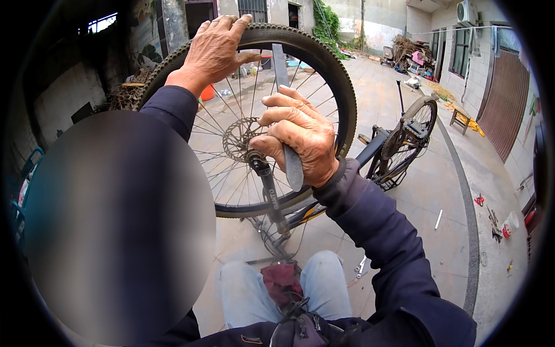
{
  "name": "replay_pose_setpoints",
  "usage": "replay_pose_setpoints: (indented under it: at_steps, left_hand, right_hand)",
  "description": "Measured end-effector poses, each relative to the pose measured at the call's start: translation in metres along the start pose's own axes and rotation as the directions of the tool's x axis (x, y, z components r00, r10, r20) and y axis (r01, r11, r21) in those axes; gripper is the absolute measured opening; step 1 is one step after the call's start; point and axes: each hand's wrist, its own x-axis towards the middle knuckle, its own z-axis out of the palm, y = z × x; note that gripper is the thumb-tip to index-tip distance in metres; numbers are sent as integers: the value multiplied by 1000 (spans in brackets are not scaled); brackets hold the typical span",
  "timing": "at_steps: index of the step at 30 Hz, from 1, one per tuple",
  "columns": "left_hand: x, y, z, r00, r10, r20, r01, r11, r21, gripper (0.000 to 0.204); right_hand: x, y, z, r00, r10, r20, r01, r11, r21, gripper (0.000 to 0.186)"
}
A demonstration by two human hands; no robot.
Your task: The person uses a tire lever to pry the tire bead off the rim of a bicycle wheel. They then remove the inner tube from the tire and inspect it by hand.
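An upended bicycle stands before me, its front wheel (341, 78) raised on a suspension fork (270, 194) with a brake disc (234, 135) at the hub. My left hand (214, 53) grips the top left of the tyre, fingers over the tread and thumb out to the right. My right hand (298, 132) is closed round a long, flat, dark metal bar (280, 61), held upright in front of the spokes beside the hub. The bar's upper tip is at the rim's inner edge near the top; whether it touches cannot be told. A blurred disc hides the lower left.
The rear wheel (425, 113) is right of me. Wrenches (359, 267) lie on the paving by my knee. Tools (494, 225) and a white bucket (510, 225) sit along the right edge. A stool (461, 118), a debris pile (407, 55) and a red bucket (208, 92) are further back.
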Motion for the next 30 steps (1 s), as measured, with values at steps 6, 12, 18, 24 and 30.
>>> replay_pose_setpoints:
  at_steps: [6, 12, 18, 24, 30]
  left_hand:
    - [-4, -7, 29, 998, -23, -62, 27, 998, 57, 72]
    - [-7, -23, 31, 991, -39, -129, 39, 999, -5, 64]
    - [-6, -24, 31, 991, -102, -81, 94, 991, -98, 58]
    - [-6, -26, 22, 987, -158, 11, 157, 973, -171, 58]
    - [-13, -38, 22, 985, -175, 7, 173, 970, -173, 54]
  right_hand:
    - [39, 12, -21, 998, 55, -12, -53, 987, 153, 28]
    - [80, 10, -39, 950, 301, 81, -310, 940, 141, 49]
    - [133, 27, -44, 790, 612, 34, -566, 707, 424, 50]
    - [167, 54, -47, 807, 568, 164, -561, 648, 516, 46]
    - [186, 72, -30, 748, 657, 97, -556, 540, 632, 38]
